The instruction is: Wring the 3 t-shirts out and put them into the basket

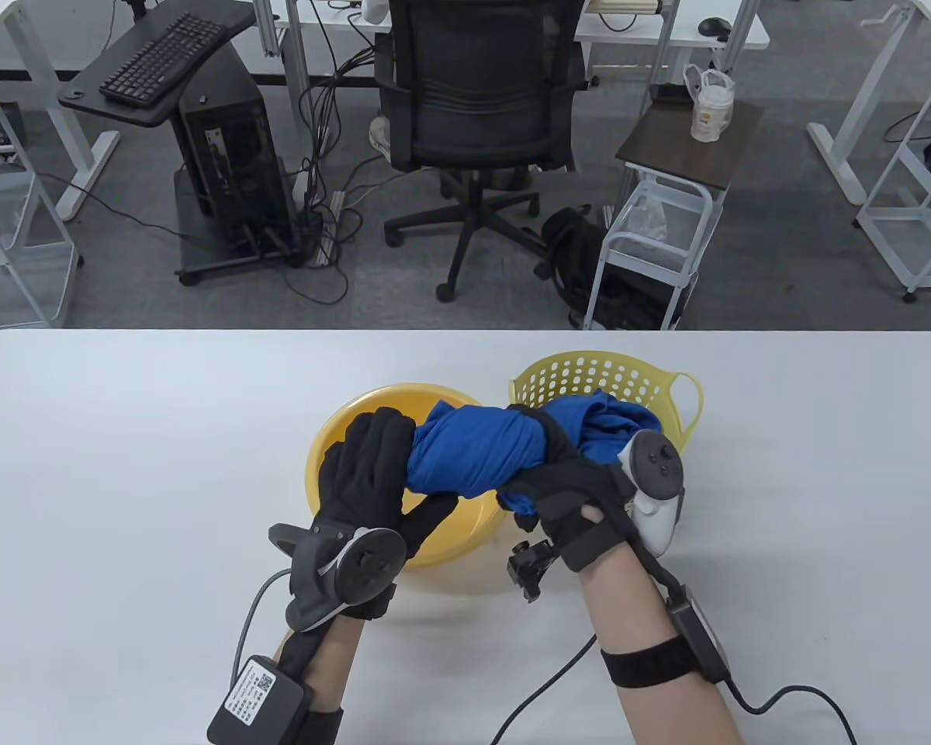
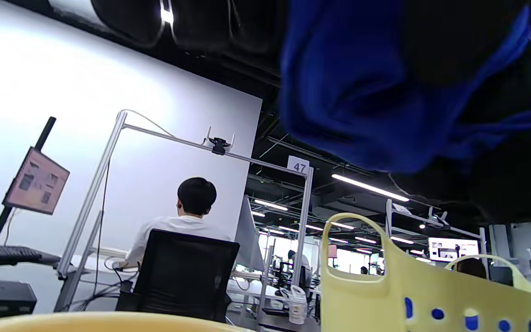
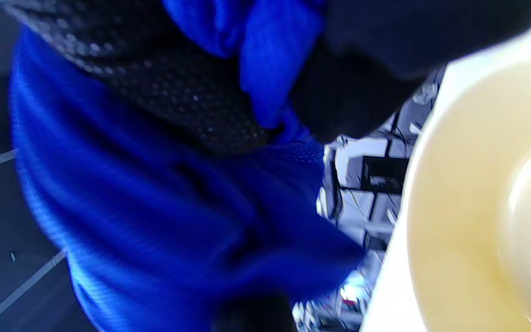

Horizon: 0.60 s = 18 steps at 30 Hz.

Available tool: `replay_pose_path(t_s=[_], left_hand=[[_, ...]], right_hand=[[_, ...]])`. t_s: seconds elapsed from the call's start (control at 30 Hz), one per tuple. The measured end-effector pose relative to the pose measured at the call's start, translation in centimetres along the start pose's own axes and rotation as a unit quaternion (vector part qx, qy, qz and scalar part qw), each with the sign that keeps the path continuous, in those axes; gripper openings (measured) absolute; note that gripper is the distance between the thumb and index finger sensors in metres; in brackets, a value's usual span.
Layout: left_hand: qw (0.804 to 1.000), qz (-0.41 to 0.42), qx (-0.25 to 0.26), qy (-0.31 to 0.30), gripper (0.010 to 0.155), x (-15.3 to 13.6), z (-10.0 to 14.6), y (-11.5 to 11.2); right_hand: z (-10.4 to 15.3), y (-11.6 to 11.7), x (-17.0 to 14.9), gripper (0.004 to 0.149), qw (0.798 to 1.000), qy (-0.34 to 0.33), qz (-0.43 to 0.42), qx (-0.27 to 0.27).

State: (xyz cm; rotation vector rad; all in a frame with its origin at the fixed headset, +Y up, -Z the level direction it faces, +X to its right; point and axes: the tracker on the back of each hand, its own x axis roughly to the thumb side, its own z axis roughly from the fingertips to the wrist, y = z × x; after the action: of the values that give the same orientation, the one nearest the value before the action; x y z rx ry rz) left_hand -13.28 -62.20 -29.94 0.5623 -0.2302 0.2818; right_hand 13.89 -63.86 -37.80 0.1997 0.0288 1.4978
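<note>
You are holding the blue t-shirt [image 1: 473, 454] bunched into a thick roll above the yellow basin [image 1: 465, 535], with your left hand [image 1: 372, 473] wrapping its fingers round the left end and your right hand [image 1: 570, 485] clamping the right end, so each grip is closing firmly on cloth rather than lying spread. The roll is hanging in the air between your hands, partly over the basin and partly over the near rim of the perforated basket [image 1: 667, 388], which is standing on the counter [image 1: 124, 466] just beside the basin.

The main risk, as I judge it, is drip landing in the wrong place: the right end is sitting over the basket, so water wrung from it could be falling there instead of into the basin. A loose tail of fabric is dangling below your right hand, and it could be dragging across the basin rim or catching on the device hanging under that wrist. The roll looks bulky, so a weak twist may be leaving it wet. Only this one shirt is showing; I cannot tell where the other two are.
</note>
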Motion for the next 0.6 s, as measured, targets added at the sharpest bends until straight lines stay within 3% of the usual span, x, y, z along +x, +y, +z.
replay_pose_path(t_s=[0.07, 0.13, 0.2, 0.23, 0.3, 0.33, 0.4, 0.53, 0.6], left_hand=[[1.000, -0.013, -0.017, 0.010, 0.095, -0.1, 0.0, -0.4], [0.998, -0.053, -0.028, 0.009, 0.092, -0.4, 0.0, -0.7], [0.997, -0.070, -0.029, 0.017, 0.090, -1.0, 0.0, -0.7], [0.997, -0.066, -0.032, 0.024, 0.090, -1.3, 0.0, -0.7], [0.998, -0.036, -0.038, 0.042, 0.089, -2.0, -0.1, -0.7], [0.998, -0.022, -0.041, 0.049, 0.089, -2.4, -0.1, -0.8], [0.997, -0.005, -0.050, 0.063, 0.087, -3.1, -0.2, -1.1], [0.996, -0.025, -0.060, 0.063, 0.074, -3.5, -0.1, -1.6], [0.996, -0.042, -0.063, 0.057, 0.072, -3.4, -0.1, -1.8]], right_hand=[[0.1, -2.4, 0.5, 0.073, 1.000, -0.001, -0.017, -0.022], [0.6, -5.6, 1.4, 0.074, 0.996, -0.023, -0.008, -0.089], [1.7, -8.4, 2.7, 0.074, 0.977, -0.069, 0.054, -0.197], [2.3, -9.3, 3.3, 0.075, 0.961, -0.089, 0.098, -0.243], [3.5, -10.7, 4.7, 0.076, 0.903, -0.128, 0.233, -0.338], [3.8, -10.8, 5.0, 0.076, 0.874, -0.144, 0.296, -0.356], [3.4, -9.8, 5.1, 0.076, 0.826, -0.158, 0.423, -0.337], [0.7, -5.8, 1.5, 0.066, 0.806, -0.102, 0.547, -0.201], [-1.1, -3.6, -1.3, 0.060, 0.805, -0.044, 0.589, -0.060]])
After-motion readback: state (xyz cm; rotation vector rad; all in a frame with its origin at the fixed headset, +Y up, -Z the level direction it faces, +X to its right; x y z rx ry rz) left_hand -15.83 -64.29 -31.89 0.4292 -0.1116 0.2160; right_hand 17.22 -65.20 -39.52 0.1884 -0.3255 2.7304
